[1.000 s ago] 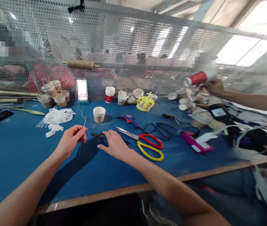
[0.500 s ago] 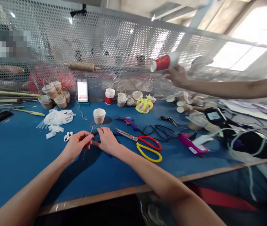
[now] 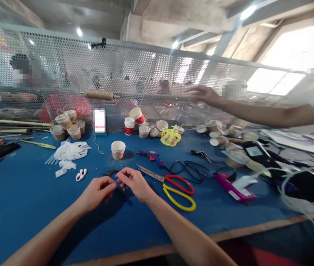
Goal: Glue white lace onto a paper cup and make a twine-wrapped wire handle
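My left hand (image 3: 99, 193) is closed in a pinch above the blue table. Its fingertips almost meet those of my right hand (image 3: 136, 183), which is pinched too. Whatever lies between the fingers is too small to make out. Under my hands rests a dark tool (image 3: 128, 200) with blue handles, partly covered, that looks like pliers. Just beyond stands a small paper cup (image 3: 118, 150) with a brown band and white rim, with crumbs scattered near its base. Scissors (image 3: 170, 184) with one red and one yellow handle lie right of my right hand, beside a blue glue gun (image 3: 152, 157).
White gloves (image 3: 72, 152) and a white curled piece (image 3: 81, 174) lie to the left. A phone (image 3: 99, 121) stands at the back near red-and-white cups (image 3: 129, 126) and a yellow woven piece (image 3: 170, 136). A magenta power strip (image 3: 234, 187) sits right. Another person's arm (image 3: 245, 112) reaches over.
My right hand has lifted off the table tool and come to a pinch against my left fingertips. The other person's hand has let go of the red cup, now leaning among the back cups.
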`<action>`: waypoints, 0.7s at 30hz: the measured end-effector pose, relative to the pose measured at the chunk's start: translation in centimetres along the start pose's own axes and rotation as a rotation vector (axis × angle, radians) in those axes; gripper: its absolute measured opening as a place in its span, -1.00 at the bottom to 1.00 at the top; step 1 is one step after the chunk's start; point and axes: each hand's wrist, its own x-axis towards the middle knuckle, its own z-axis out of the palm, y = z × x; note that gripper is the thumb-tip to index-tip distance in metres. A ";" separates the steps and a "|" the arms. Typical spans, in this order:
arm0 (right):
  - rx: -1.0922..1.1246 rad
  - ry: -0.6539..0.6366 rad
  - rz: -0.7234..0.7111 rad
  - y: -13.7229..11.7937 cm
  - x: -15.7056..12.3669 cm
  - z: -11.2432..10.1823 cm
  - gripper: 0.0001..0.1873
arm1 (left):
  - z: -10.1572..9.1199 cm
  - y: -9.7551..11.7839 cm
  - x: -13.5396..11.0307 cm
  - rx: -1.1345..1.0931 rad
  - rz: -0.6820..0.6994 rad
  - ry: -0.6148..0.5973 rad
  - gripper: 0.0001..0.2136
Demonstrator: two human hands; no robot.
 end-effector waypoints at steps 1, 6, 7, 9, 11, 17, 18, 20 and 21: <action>0.011 -0.004 0.009 0.1 -0.1 -0.1 -0.68 | 0.0 -0.1 0.0 -0.003 -0.012 -0.011 -0.68; 0.047 -0.027 0.060 0.1 -0.4 -0.2 -0.63 | 0.4 -0.4 0.0 -0.021 -0.051 -0.082 -0.60; 0.048 -0.026 0.073 0.0 -0.4 -0.2 -0.63 | 0.5 -0.4 0.0 -0.017 -0.056 -0.092 -0.59; 0.040 -0.024 0.092 -0.1 -0.6 -0.1 -0.63 | 0.5 -0.4 0.0 0.003 -0.064 -0.103 -0.58; 0.021 -0.029 0.109 -0.1 -0.7 -0.1 -0.63 | 0.5 -0.4 -0.1 0.027 -0.071 -0.099 -0.59; -0.030 -0.061 0.144 0.1 -0.8 -0.2 -0.60 | 0.3 -0.5 0.1 0.066 -0.118 -0.101 -0.58; -0.029 -0.054 0.145 0.1 -0.8 -0.3 -0.60 | 0.3 -0.5 0.1 0.069 -0.124 -0.107 -0.58; -0.031 -0.016 0.137 -0.1 -0.7 -0.5 -0.61 | 0.2 -0.4 0.1 0.072 -0.138 -0.111 -0.58; -0.037 0.008 0.124 -0.2 -0.7 -0.6 -0.62 | 0.1 -0.4 0.1 0.070 -0.149 -0.111 -0.57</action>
